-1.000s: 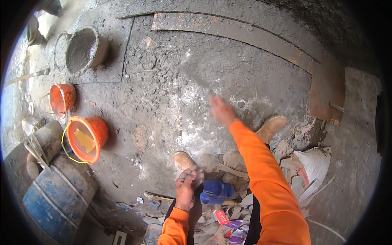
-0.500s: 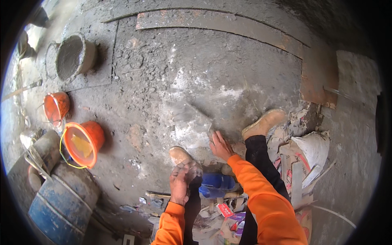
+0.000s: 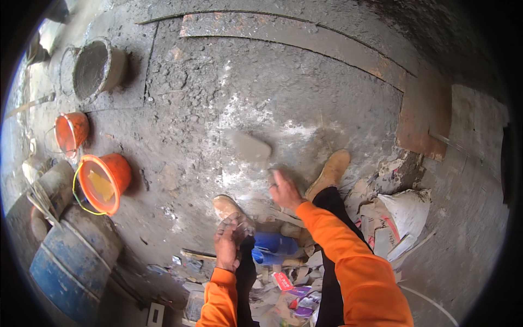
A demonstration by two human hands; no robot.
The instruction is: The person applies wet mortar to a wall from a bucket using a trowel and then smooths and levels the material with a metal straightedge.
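Count two bare hands: right hand (image 3: pixel 285 191) with fingers wrapped round the handle of one trowel (image 3: pixel 251 147); left hand (image 3: pixel 226 249) with fingers bent, near the left boot (image 3: pixel 226 206); cannot tell whether gripping anything. Find the trowel blade ahead of the right hand, over a whitish patch (image 3: pixel 246 113), blurred; cannot tell whether touching. Count three buckets at far left: one grey bucket (image 3: pixel 117 68), one small orange bucket (image 3: pixel 82 126), one larger orange bucket (image 3: pixel 122 173) holding liquid. Count one blue drum (image 3: pixel 61 278) and one white sack (image 3: pixel 409 212). Note right boot (image 3: pixel 330 173) near the right hand, limiting room there. Note blue object (image 3: pixel 275 245) between the legs, long strip (image 3: pixel 272 28) and brown board (image 3: pixel 425 117) beyond. Record grey floor (image 3: pixel 327 98), crumbly left of centre, smoother at right.
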